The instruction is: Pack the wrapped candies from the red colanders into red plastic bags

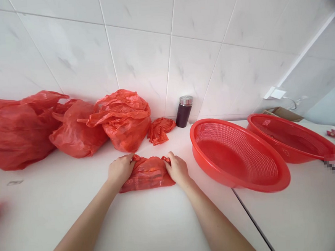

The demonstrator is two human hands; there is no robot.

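Observation:
A small red plastic bag [148, 174] with something inside lies on the white counter in front of me. My left hand [120, 170] is closed on the bag's left end. My right hand [177, 169] is closed on its right end, pinching the plastic near the top. Both forearms reach in from the bottom of the view. What the bag holds is hidden by the red plastic.
Three full red bags [15, 128] [76, 132] [124, 119] stand against the tiled wall, with a crumpled red bag [159, 130] and a dark flask [184, 111] beside them. Two red perforated baskets [238, 155] [288, 136] sit to the right. A counter seam [251, 219] runs under the nearer basket.

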